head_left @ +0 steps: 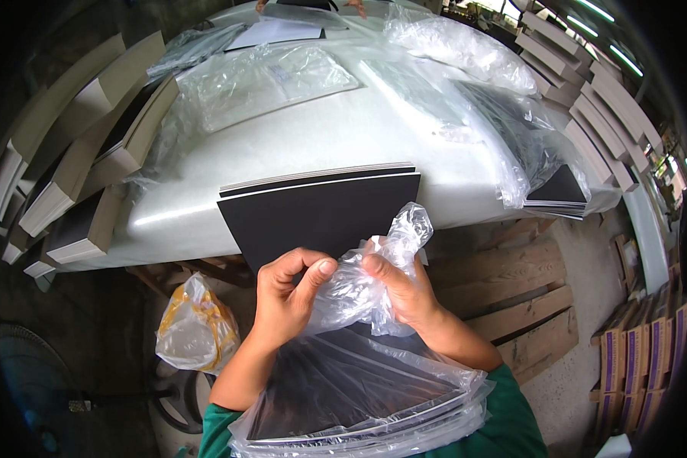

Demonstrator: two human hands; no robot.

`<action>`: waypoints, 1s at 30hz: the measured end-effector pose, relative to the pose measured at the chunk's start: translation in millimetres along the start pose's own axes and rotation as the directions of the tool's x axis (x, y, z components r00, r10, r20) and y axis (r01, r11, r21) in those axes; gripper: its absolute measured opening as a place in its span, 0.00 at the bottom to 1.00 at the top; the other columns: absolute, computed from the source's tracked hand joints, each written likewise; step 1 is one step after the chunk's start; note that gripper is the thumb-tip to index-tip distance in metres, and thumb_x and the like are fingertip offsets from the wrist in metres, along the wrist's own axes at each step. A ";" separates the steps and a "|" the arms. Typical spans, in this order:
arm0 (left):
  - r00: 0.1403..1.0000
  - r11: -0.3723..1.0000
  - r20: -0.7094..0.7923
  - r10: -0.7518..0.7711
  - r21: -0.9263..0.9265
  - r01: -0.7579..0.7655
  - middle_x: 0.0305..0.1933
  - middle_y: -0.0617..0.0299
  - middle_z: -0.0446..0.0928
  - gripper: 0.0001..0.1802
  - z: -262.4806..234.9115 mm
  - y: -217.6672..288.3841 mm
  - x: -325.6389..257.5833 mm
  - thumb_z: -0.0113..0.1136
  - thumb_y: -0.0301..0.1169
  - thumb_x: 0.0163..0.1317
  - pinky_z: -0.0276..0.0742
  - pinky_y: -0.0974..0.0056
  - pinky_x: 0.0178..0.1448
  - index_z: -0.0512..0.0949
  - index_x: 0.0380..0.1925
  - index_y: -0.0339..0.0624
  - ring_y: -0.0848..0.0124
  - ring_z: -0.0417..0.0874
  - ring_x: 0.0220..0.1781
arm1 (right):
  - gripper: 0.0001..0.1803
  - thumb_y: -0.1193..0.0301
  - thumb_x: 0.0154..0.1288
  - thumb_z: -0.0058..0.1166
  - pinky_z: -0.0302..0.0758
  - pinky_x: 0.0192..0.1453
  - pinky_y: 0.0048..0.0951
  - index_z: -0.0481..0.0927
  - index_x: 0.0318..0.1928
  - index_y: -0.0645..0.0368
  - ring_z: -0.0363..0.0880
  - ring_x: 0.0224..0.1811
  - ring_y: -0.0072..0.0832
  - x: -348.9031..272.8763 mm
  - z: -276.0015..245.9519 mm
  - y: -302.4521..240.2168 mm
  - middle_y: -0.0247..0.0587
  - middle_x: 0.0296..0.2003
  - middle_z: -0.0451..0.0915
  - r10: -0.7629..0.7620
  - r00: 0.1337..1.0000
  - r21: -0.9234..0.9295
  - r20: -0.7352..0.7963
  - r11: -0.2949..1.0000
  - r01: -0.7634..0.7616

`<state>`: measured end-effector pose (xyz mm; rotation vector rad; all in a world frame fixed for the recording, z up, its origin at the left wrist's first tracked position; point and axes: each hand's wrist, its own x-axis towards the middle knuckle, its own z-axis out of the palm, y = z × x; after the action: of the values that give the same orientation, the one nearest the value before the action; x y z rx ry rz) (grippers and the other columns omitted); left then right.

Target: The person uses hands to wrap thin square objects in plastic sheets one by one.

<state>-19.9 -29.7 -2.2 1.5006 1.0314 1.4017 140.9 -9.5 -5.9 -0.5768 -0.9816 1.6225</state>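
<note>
A clear plastic bag (349, 299) is in front of my body, its loose end bunched up between my hands. Through its lower part shows a stack of black sheets (351, 382) with pale edges. My right hand (404, 290) is closed around the gathered plastic, and a crumpled tuft sticks up above the thumb. Thumb and forefinger of my left hand (288, 294) pinch together at the left side of the bunched plastic. Just beyond both hands, several black boards (320, 210) with light edges lean at the table's near edge.
Flat clear bags (282, 84) lie on the white-covered table (229, 156). A plastic-wrapped black stack (561, 187) sits right. Board stacks stand left (80, 195) and right (603, 133). Below are a tied bag (198, 324), wooden pallet (523, 286) and fan (30, 374). Another person's hand (355, 8) shows far.
</note>
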 end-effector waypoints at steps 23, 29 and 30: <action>0.577 0.862 0.662 -0.479 0.228 0.453 0.31 0.60 0.78 0.09 -70.8 -18.0 -23.7 0.61 0.22 0.49 0.71 0.69 0.43 0.77 0.32 0.35 0.73 0.77 0.36 | 0.14 0.62 0.65 0.39 0.73 0.39 0.31 0.71 0.35 0.59 0.69 0.25 0.26 -2.3 -87.7 -54.1 0.31 0.20 0.67 0.228 0.923 0.533 0.311 0.762 -0.367; 0.741 0.604 -0.077 -0.667 -0.638 0.478 0.34 0.57 0.76 0.17 -58.7 -15.6 -10.7 0.48 0.43 0.58 0.76 0.66 0.34 0.73 0.35 0.41 0.69 0.78 0.34 | 0.23 0.58 0.64 0.41 0.61 0.21 0.16 0.65 0.54 0.59 0.58 0.15 0.12 -18.4 -96.7 -15.4 0.28 0.21 0.69 0.247 0.847 -0.015 0.471 0.962 -0.272; 0.685 0.653 -0.032 -0.727 -0.341 0.677 0.26 0.62 0.74 0.18 -52.0 -29.1 -22.2 0.52 0.47 0.55 0.73 0.69 0.29 0.74 0.32 0.42 0.74 0.75 0.26 | 0.24 0.58 0.65 0.40 0.60 0.19 0.16 0.62 0.56 0.57 0.56 0.14 0.13 -19.5 -100.8 -9.7 0.30 0.21 0.70 0.272 0.854 0.266 0.443 0.870 -0.415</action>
<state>-73.8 -39.4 -34.6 0.6186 1.2547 1.0414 231.0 2.8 -54.4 -0.1829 -0.8655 2.2489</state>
